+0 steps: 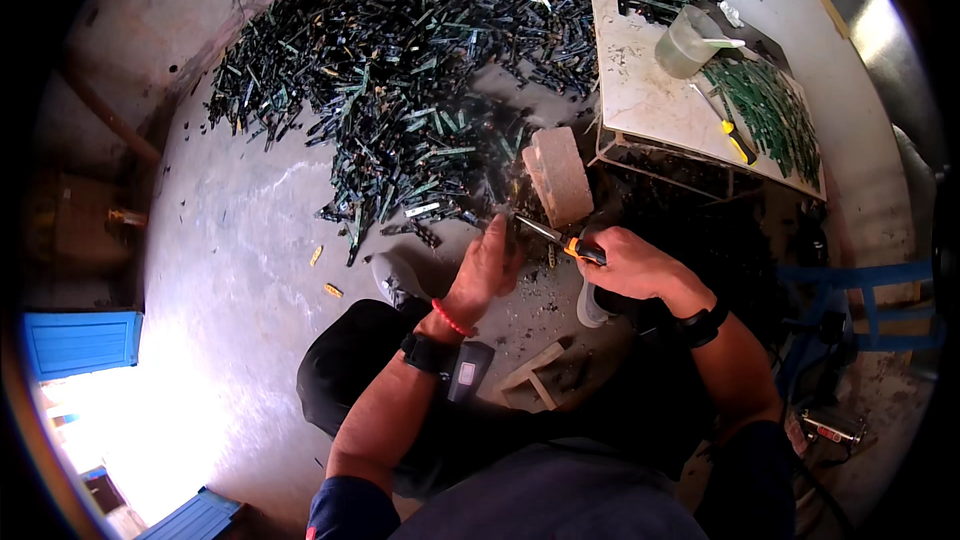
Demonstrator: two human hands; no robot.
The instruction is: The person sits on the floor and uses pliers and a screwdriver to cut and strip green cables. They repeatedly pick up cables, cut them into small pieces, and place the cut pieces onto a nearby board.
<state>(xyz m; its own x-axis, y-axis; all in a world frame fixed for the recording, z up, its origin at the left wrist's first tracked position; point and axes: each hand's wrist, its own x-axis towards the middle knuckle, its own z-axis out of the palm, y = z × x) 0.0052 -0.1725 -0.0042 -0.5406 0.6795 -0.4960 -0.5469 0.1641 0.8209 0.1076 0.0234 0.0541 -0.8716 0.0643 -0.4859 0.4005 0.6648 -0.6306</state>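
My right hand (pixel 630 266) grips a hand tool (pixel 574 247) by its orange and black handle. The tool's narrow metal end points left, towards the fingertips of my left hand (pixel 484 266). Those fingers are bent close together near the tip, and whatever may lie between them is hidden and blurred. Just beyond both hands stands a pale reddish brick block (pixel 562 176). A large heap of narrow dark strips (pixel 405 75), some green like circuit boards, spreads over the floor ahead and reaches close to my left hand.
A white board (pixel 630 90) on a metal frame stands at the right. It bears a cloudy plastic jug (pixel 681 45), a yellow and black screwdriver (pixel 739 142) and many green strips (pixel 772 116). A wooden frame (pixel 536 375) lies between my legs. Blue metalwork (pixel 855 277) is at right.
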